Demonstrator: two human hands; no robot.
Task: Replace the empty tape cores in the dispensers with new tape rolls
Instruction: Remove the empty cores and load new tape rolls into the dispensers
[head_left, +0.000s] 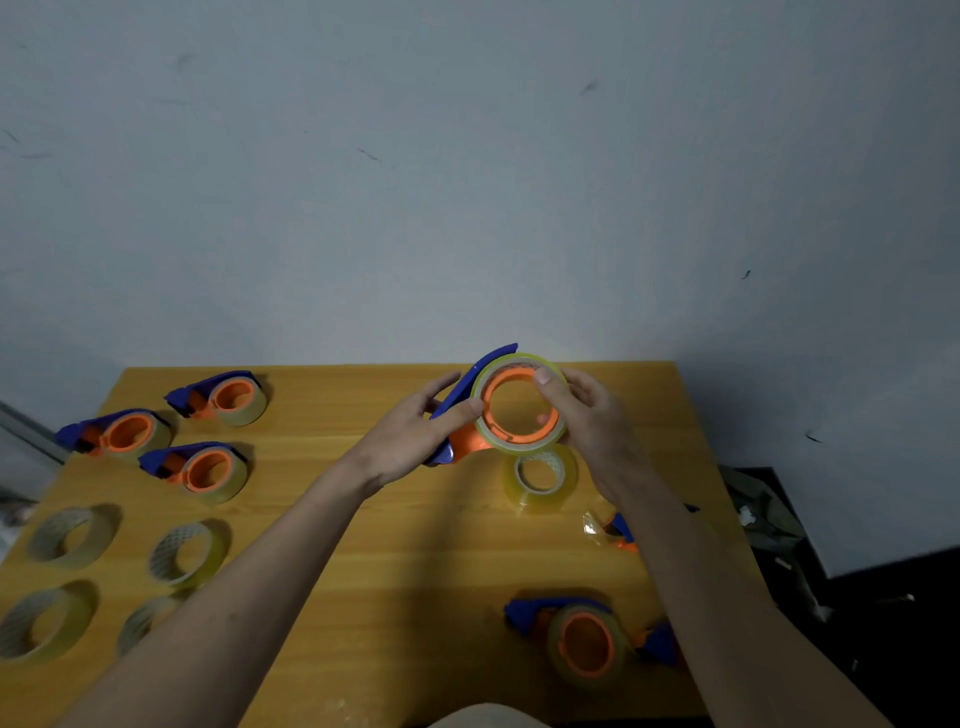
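Observation:
I hold a blue and orange tape dispenser (470, 410) above the far middle of the wooden table (415, 545). My left hand (415, 436) grips its blue body from the left. My right hand (587, 415) pinches the clear tape roll (519, 444) that sits around the dispenser's orange hub, thumb on the top rim. Just below it a loose clear tape roll (540, 475) lies on the table. Several empty tape cores lie at the near left, one core (184, 553) among them.
Three dispensers with tape rolls stand at the far left, one of these dispensers (205, 470) nearest. Another dispenser (582, 642) lies near the front right; a further one (621, 532) is partly hidden behind my right forearm. A wall rises behind the table. Dark floor with clutter lies right.

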